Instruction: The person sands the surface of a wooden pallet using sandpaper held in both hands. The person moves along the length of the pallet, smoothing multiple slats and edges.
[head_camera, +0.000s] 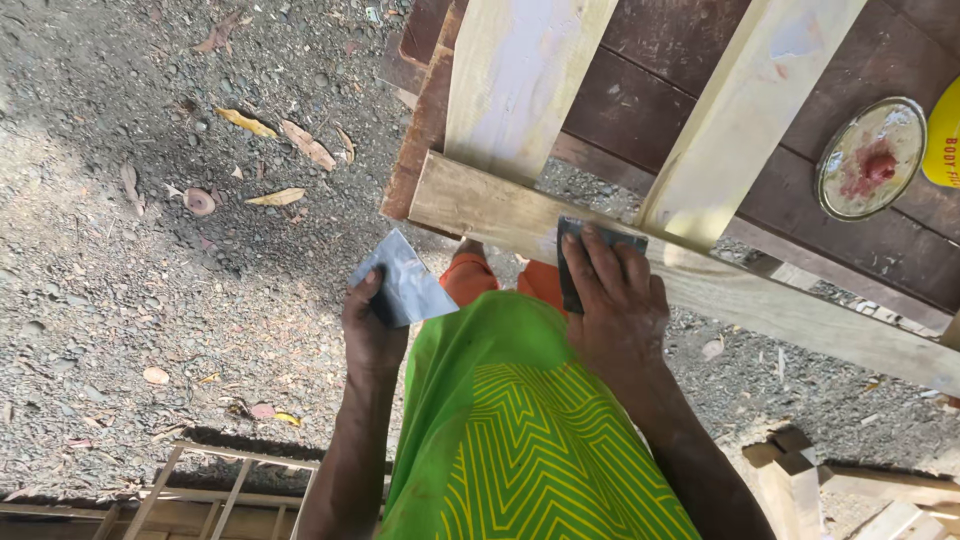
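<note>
Sandpaper sheet (408, 283), grey and folded, sits at frame centre-left, pinched in the left hand (372, 330) and held clear of the wooden frame (500, 215) above the gravel ground (120, 250). Right hand (615, 310) lies flat, fingers pressing a dark sanding pad (572, 262) against the frame's lower rail. Farther right, a round tin lid (870, 158) bearing red paste rests on brown boards (640, 100).
</note>
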